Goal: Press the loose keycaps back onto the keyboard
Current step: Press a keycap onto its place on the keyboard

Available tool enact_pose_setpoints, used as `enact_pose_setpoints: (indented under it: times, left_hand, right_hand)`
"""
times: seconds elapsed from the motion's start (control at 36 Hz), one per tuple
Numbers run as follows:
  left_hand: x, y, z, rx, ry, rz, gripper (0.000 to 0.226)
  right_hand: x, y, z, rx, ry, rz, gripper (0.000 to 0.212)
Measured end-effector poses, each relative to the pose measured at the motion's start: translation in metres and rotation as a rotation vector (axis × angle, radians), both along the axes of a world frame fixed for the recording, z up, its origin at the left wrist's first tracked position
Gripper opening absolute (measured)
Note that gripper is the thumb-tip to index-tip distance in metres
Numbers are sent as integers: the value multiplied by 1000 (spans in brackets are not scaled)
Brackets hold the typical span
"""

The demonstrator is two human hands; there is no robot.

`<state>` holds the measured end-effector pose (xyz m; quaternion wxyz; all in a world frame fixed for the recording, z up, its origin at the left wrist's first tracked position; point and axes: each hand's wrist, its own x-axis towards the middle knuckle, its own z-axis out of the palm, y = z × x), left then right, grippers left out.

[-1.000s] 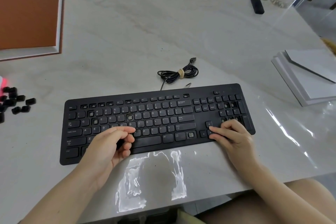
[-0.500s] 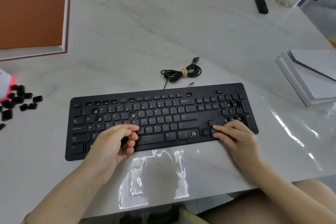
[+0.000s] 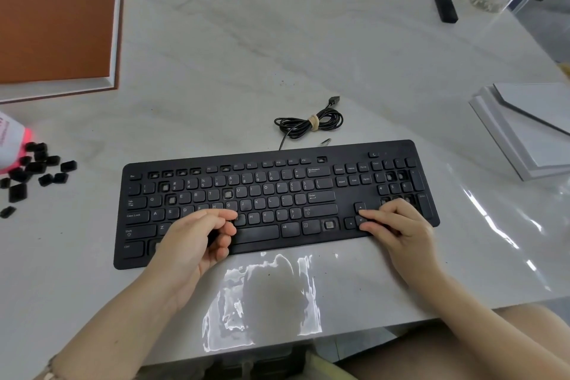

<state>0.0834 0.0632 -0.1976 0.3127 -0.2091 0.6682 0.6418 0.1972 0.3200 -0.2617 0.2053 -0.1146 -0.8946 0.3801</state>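
Left hand (image 3: 194, 241) is being held curled over lower-left keys, any pinched cap undiscernible; right hand (image 3: 401, 227) is being rested straight-fingered on the flat black plastic keyboard (image 3: 277, 185); sockets (image 3: 228, 194) bare, seating judged unfinished; small black loose keycaps (image 3: 35, 167) heaped far left; next: one to be fetched, squared, pressed.

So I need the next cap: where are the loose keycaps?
Head view: the loose keycaps lie scattered on the table at the far left, left of the keyboard, beside a pink-and-white container.
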Motion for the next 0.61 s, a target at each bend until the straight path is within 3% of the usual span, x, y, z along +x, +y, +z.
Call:
enact_pose_setpoints:
  times: [0.17, 0.31, 0.47, 0.53, 0.58, 0.61]
  left_hand:
    - [0, 0, 1, -2, 0, 2, 25]
    - [0, 0, 2, 4, -1, 4, 25]
    - [1, 0, 2, -4, 4, 3, 24]
    - [0, 1, 2, -2, 7, 4, 25]
    - [0, 2, 2, 3, 4, 7, 25]
    - [0, 2, 2, 6, 1, 9, 25]
  right_hand:
    - [-1, 2, 3, 71, 10, 45, 24]
    - [3, 5, 4, 242, 21, 125, 32]
    - [5, -2, 11, 425, -47, 35, 37]
    - [4, -3, 15, 436, -96, 29, 30]
    - [4, -1, 18, 408, -120, 54, 7]
    - [3, 0, 19, 389, -141, 61, 9]
